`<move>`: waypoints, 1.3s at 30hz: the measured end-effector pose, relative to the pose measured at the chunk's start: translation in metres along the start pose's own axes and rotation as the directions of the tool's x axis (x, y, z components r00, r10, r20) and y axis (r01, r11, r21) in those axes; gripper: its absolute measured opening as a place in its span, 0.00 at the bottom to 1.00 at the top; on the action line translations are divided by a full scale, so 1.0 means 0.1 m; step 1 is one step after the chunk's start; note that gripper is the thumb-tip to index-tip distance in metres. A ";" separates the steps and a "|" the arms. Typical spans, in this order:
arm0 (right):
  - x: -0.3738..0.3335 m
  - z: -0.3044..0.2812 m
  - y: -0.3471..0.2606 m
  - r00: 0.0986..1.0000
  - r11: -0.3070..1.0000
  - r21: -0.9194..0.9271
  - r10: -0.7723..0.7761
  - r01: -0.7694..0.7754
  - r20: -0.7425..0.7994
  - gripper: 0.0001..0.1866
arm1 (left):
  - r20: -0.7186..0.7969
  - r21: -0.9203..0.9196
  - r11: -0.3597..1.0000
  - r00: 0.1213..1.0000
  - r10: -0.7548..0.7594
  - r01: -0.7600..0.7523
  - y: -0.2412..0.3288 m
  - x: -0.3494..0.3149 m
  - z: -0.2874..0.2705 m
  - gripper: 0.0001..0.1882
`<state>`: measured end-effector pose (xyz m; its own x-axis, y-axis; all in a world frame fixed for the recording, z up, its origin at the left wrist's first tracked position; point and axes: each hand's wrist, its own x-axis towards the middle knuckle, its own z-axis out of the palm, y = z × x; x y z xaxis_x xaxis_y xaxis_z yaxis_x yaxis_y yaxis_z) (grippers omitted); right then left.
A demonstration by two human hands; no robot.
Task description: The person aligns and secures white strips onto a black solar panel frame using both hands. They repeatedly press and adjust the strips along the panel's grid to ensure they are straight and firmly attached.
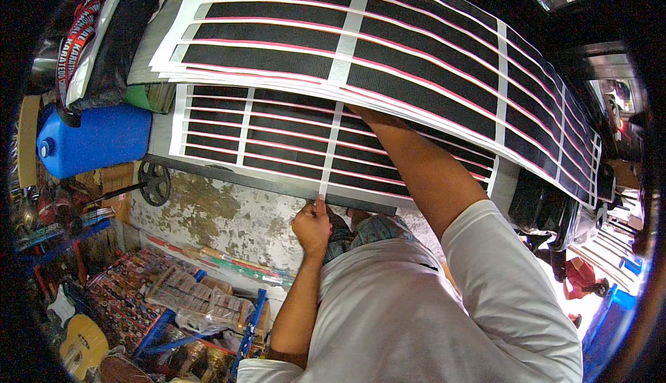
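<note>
Two layers of white printed sheet with black ribbed panels and thin red lines stretch across the work surface. The upper stack of sheets overhangs the lower sheet. My left hand is closed at the lower sheet's front edge, its thumb and finger at a pale vertical strip. My right forearm reaches up over the lower sheet and under the overhanging stack. The stack hides my right hand's fingers, so what they touch does not show.
A blue jerrycan stands at the left, near a black handwheel. Red lettered straps hang above it. Lower left holds a rack of small colourful items and a guitar-shaped piece. A person in red is far right.
</note>
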<state>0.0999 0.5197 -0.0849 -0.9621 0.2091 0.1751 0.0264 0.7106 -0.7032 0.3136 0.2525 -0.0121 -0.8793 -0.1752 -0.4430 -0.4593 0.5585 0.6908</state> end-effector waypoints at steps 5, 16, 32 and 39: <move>0.03 -0.01 0.02 0.985 0.987 -0.125 -0.114 0.097 -0.133 0.26 | 0.050 -0.001 1.000 0.999 -0.018 0.018 -0.07 0.06 0.04 0.32; -1.45 -0.15 -1.36 0.789 0.958 -0.223 -0.003 0.177 0.614 0.17 | 0.057 -0.086 0.994 0.996 -0.069 0.074 -0.07 0.05 0.06 0.32; -1.28 0.19 -1.81 0.620 0.846 -0.381 0.078 0.374 0.781 0.20 | -0.092 -0.121 0.976 0.981 0.169 -0.180 -0.23 -0.02 0.14 0.12; -1.29 0.21 -1.83 0.620 0.847 -0.346 0.025 0.403 0.784 0.15 | 0.101 0.051 0.751 0.751 0.652 -0.659 -0.54 -0.38 0.54 0.08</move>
<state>0.2132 0.3487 0.0067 -0.8088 -0.3795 -0.4492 -0.2715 0.9186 -0.2871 0.3788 0.2728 -0.0629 -0.9474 0.3142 0.0603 0.2408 0.5762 0.7810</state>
